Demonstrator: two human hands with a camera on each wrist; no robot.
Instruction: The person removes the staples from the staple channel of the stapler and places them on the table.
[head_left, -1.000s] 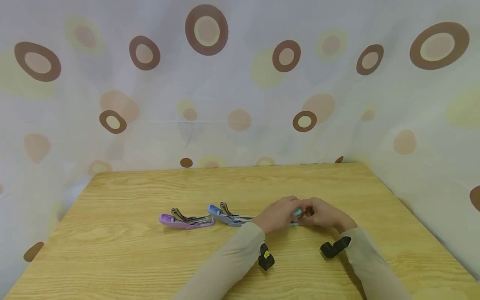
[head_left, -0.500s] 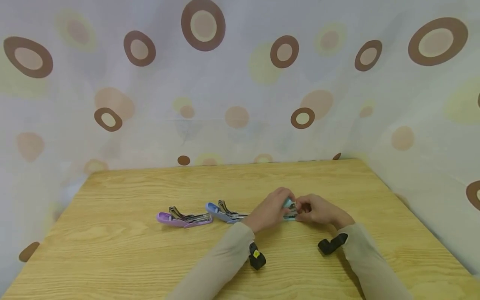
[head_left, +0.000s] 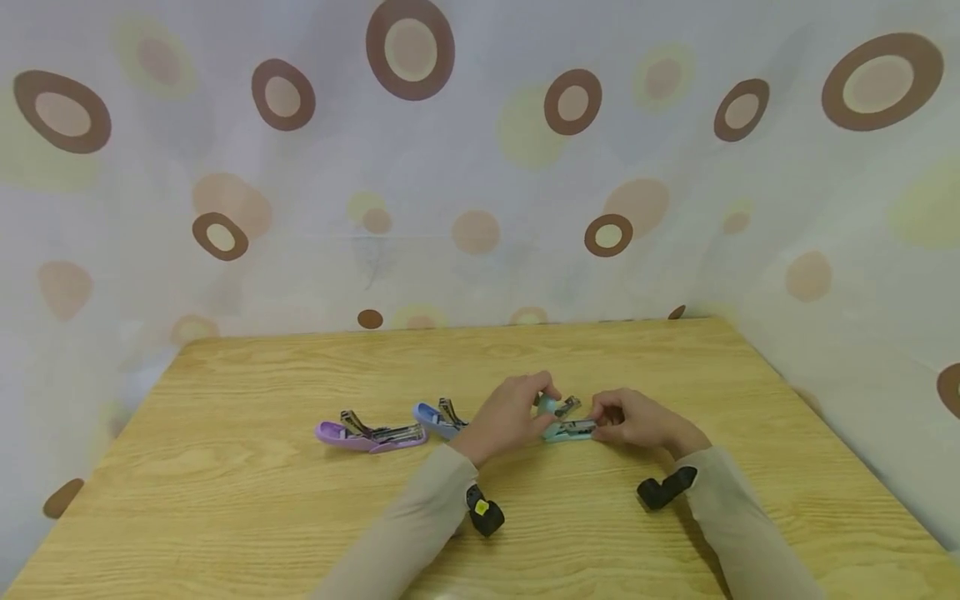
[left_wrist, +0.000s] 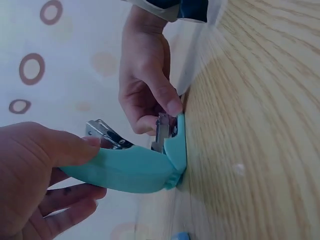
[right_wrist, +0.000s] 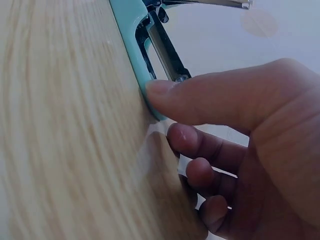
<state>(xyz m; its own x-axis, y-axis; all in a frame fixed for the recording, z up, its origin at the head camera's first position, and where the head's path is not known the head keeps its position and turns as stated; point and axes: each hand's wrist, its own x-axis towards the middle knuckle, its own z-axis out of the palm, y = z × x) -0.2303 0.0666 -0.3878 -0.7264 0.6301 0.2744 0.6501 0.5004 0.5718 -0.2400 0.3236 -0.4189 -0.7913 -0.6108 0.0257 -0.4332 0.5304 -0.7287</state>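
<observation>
A teal stapler [head_left: 570, 432] rests on the table with its top swung open, its metal magazine exposed, as the left wrist view of the stapler [left_wrist: 125, 170] also shows. My left hand [head_left: 506, 417] pinches the raised top cover between thumb and fingers. At the other end, my right hand [head_left: 641, 419] holds the tip of the base, its thumb pressing there in the right wrist view. A blue stapler [head_left: 433, 421] lies opened just left of my left hand, which hides part of it. Farther left is an opened purple stapler [head_left: 352, 442].
The wood-grain table [head_left: 225, 517] runs back to a patterned cloth [head_left: 480, 283] hung behind it and along the sides. Black cameras are strapped to both wrists.
My left hand has moved left, swinging the teal stapler's top cover up and away from its base. My right hand stays at the base's tip.
</observation>
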